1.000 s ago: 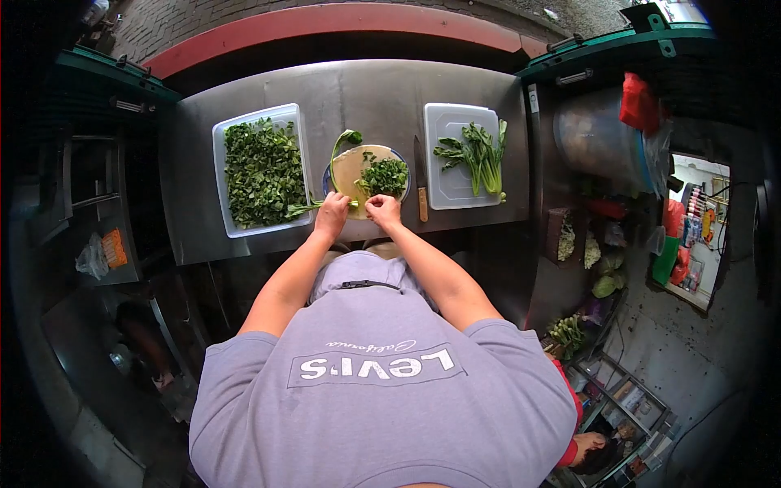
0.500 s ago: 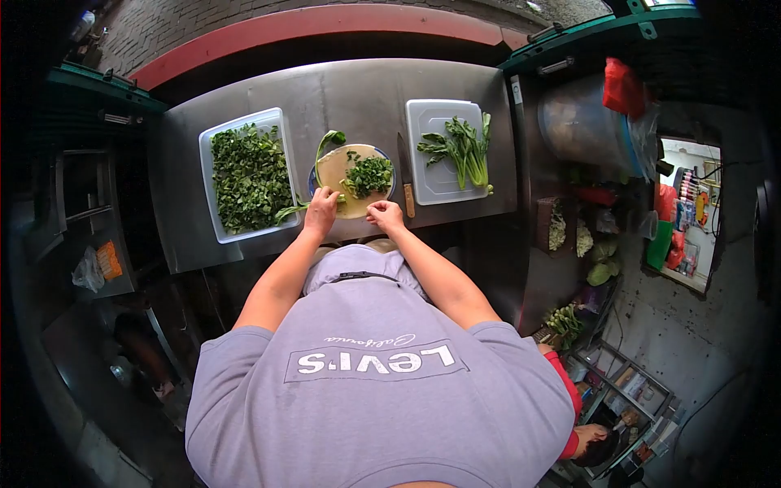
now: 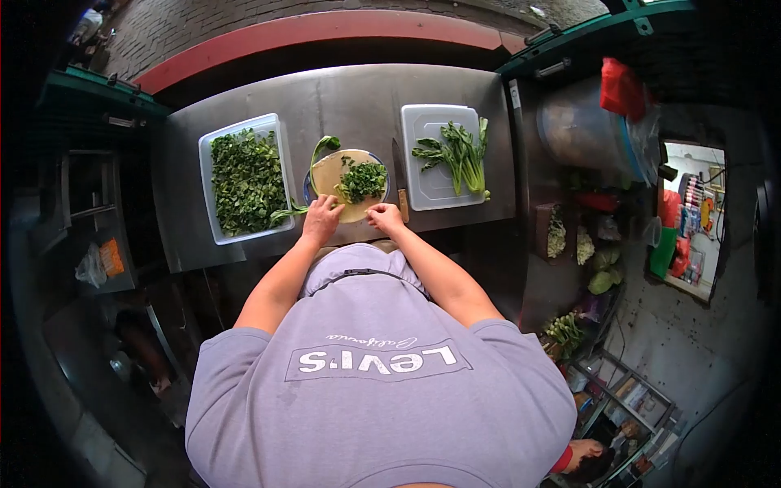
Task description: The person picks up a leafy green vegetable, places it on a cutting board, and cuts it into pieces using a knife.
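Observation:
My left hand [image 3: 324, 216] is closed around leafy green stalks [image 3: 315, 172] at the near left edge of a round tan board [image 3: 327, 176]. One stalk curls up past the board, and leafy ends reach left toward the tub. My right hand [image 3: 386, 217] is at the board's near right edge, fingertips pinched together; what they hold, if anything, is too small to make out. Chopped greens [image 3: 363, 180] lie on the board, which has a blue rim showing around it. A knife [image 3: 403, 203] with a wooden handle lies just right of the board.
A clear tub [image 3: 286, 231] of chopped greens [image 3: 248, 183] stands on the left of the metal table [image 3: 342, 98]. At right, a bunch of whole greens [image 3: 462, 159] lies on a white plastic lid [image 3: 416, 130]. Another person [image 3: 582, 455] is at lower right.
The view has shifted slightly. Both hands stay at the board's near edge, the left still on the stalks. The person at lower right has moved lower, partly behind my shoulder.

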`<state>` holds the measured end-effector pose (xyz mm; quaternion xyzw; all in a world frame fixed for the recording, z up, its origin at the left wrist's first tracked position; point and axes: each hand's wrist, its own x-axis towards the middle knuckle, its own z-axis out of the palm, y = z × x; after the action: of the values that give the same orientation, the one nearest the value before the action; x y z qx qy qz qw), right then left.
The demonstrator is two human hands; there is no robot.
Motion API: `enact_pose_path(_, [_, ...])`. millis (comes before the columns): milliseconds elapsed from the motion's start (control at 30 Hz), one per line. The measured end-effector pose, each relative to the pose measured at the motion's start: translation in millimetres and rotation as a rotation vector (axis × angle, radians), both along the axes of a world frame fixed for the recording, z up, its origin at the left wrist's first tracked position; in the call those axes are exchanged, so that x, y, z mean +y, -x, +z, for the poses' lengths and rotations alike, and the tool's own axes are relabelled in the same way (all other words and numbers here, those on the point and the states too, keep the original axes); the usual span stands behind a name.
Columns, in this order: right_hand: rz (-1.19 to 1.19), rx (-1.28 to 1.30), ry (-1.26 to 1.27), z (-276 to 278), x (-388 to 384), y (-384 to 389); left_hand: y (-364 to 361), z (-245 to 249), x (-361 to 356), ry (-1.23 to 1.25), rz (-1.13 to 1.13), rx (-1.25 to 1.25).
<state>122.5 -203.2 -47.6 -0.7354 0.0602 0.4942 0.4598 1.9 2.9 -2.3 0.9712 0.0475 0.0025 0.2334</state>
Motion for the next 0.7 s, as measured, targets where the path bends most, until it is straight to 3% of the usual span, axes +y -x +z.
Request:
enact_pose_path(100, [-0.187,0.086,-0.024,1,16,4,4,2,0,-0.219,-0.125,0.029])
enact_pose_path(200, [-0.282,0.024,0.064,-4,19,8,8,2,0,-0.253,-0.048,0.044])
enact_pose_path(267, [-0.166,-0.287,0.152,-28,8,15,10,8,2,-0.211,-0.036,0.048])
enact_pose_path(333, [-0.156,-0.661,0.243,-9,-1,13,13,13,4,-0.174,-0.020,0.051])
enact_pose_path(467, [-0.165,-1.024,0.519,26,-21,-9,17,13,2,-0.092,-0.023,0.008])
enact_pose_path(533, [-0.090,-0.906,0.577,47,-28,-17,20,4,-1,-0.072,-0.047,0.019])
enact_pose_path(600, [0.070,-0.901,0.460,45,-37,-22,25,-1,-2,-0.179,-0.091,0.005])
enact_pose_path(700, [0.087,-0.889,0.459,42,-38,-24,28,2,-4,-0.210,-0.074,0.012])
